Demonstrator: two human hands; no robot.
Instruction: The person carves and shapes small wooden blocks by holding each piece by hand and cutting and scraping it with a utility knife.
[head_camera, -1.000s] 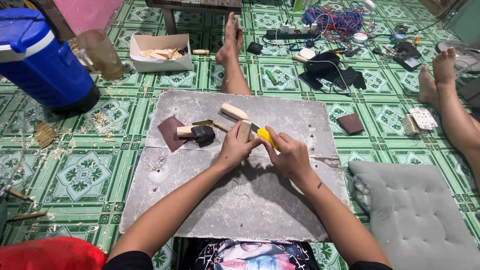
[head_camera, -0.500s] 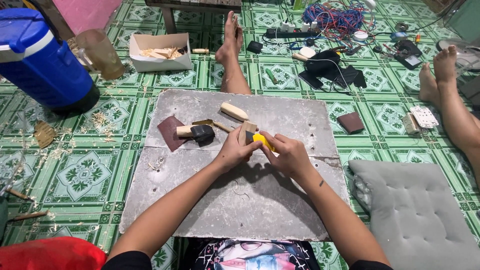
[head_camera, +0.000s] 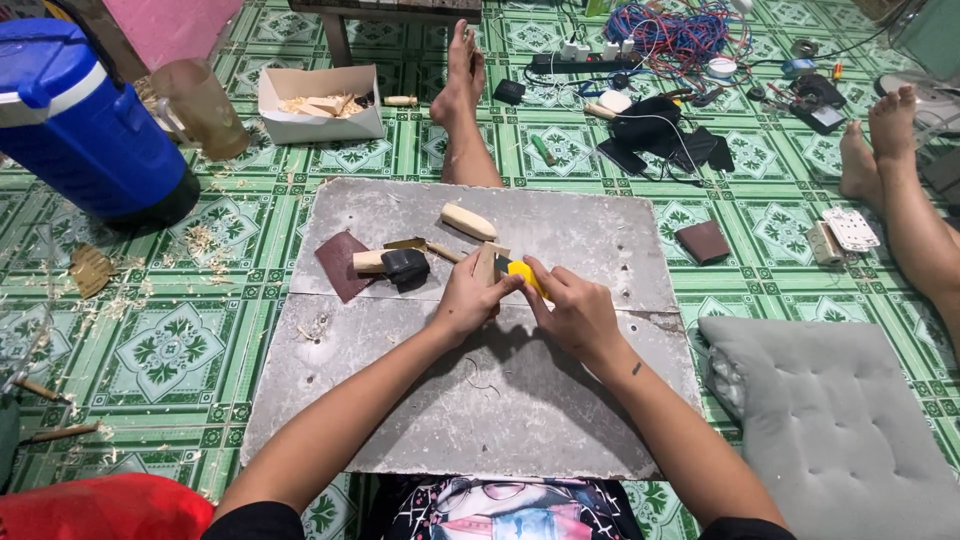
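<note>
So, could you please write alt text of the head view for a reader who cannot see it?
Seen from above, a left hand holds a small wood piece while the right hand grips a yellow-handled knife against it, over a grey board on a green tiled floor. A mallet, sandpaper and a wood block lie on the board.

Your left hand (head_camera: 468, 298) covers the lower part of the small wooden piece (head_camera: 487, 264); only its top shows. Your right hand (head_camera: 575, 312) hides most of the yellow-handled tool (head_camera: 526, 276), and its blade is too small to make out. The blue cooler (head_camera: 80, 125) is cut off at the left edge, and the grey cushion (head_camera: 840, 430) at the bottom right corner.
</note>
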